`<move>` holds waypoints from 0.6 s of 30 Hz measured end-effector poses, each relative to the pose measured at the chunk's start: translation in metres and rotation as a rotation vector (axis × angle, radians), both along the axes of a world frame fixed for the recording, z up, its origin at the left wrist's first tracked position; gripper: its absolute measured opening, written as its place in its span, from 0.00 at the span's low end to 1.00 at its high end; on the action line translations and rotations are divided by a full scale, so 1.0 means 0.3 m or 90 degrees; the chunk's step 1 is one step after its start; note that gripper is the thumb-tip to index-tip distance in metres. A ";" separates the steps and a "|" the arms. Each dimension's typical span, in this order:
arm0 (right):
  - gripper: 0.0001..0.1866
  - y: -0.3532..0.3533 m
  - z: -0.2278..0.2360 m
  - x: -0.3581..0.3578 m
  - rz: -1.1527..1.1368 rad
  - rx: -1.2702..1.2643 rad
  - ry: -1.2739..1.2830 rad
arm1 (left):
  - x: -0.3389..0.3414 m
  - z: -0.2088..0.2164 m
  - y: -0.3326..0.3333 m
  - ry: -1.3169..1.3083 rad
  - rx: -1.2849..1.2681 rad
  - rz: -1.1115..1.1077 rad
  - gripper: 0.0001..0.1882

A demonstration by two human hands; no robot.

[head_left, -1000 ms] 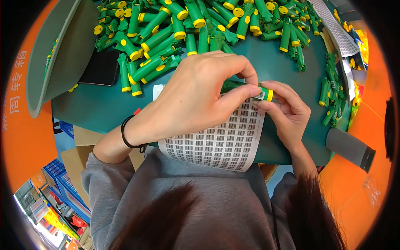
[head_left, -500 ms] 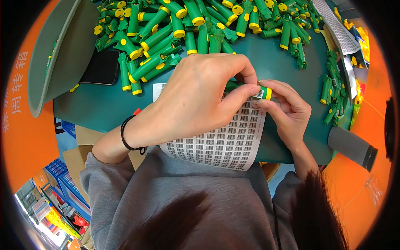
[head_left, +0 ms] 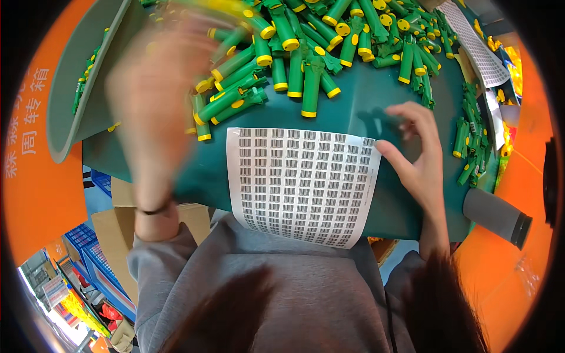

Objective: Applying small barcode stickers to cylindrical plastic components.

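Note:
A white sheet of small barcode labels (head_left: 300,182) lies in front of me, its lower end curving down over the table's near edge. Beside its upper right corner is my right hand (head_left: 419,150), fingers spread and nothing in them, the thumb tip at the corner. Smeared by motion, my left hand (head_left: 156,100) is over the left part of the table, close to the pile of green tubes with yellow end caps (head_left: 311,91). A green and yellow streak (head_left: 226,7) shows above it; whether the hand holds this cannot be told.
At the left stands a grey-green bin (head_left: 59,106) with green pieces inside. More green parts (head_left: 468,138) lie along the right side, near another label sheet (head_left: 477,44). A grey cylinder with a black end (head_left: 497,217) is at the lower right. An open cardboard box (head_left: 115,235) sits below left.
My left hand has left the sheet and swung up and left. The labelled green tube is gone from between my hands. My right hand has opened, and the whole sheet now shows.

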State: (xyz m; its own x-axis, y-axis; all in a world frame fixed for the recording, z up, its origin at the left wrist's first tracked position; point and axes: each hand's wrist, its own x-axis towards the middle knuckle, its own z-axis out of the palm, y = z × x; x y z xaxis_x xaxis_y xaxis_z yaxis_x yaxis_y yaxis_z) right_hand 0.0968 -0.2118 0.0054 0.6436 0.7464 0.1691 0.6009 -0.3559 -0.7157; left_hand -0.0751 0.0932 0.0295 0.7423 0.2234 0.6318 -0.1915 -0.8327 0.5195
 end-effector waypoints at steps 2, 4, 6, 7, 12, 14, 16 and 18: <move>0.17 -0.024 -0.011 0.021 0.054 -0.071 0.020 | -0.057 0.159 0.115 -0.092 -0.074 0.406 0.13; 0.13 -0.019 -0.018 0.023 0.112 -0.134 0.041 | -0.108 0.163 0.281 -0.090 0.254 0.515 0.13; 0.07 0.007 -0.005 0.016 0.074 -0.129 0.156 | -0.071 0.123 0.233 -0.079 0.472 0.459 0.14; 0.07 -0.012 -0.019 0.019 0.052 -0.139 0.155 | 0.033 0.047 0.042 -0.076 0.357 0.294 0.15; 0.06 -0.019 -0.035 0.016 0.035 -0.048 0.330 | 0.160 -0.145 -0.362 0.104 -0.071 -0.142 0.12; 0.06 -0.019 -0.034 0.012 0.038 -0.053 0.327 | 0.169 -0.173 -0.363 0.086 -0.068 -0.152 0.11; 0.06 -0.018 -0.031 0.011 0.036 -0.057 0.322 | 0.180 -0.192 -0.370 0.067 -0.063 -0.168 0.10; 0.06 -0.011 -0.031 0.017 0.060 -0.084 0.300 | 0.178 -0.205 -0.384 -0.005 0.008 -0.133 0.08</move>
State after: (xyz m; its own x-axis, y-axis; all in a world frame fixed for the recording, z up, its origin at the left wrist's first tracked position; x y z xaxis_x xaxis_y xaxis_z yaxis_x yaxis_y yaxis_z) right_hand 0.1019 -0.2150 -0.0038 0.5559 0.8007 -0.2233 0.2567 -0.4209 -0.8700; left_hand -0.0216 -0.0219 -0.0319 0.7670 0.0564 0.6392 -0.3651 -0.7808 0.5070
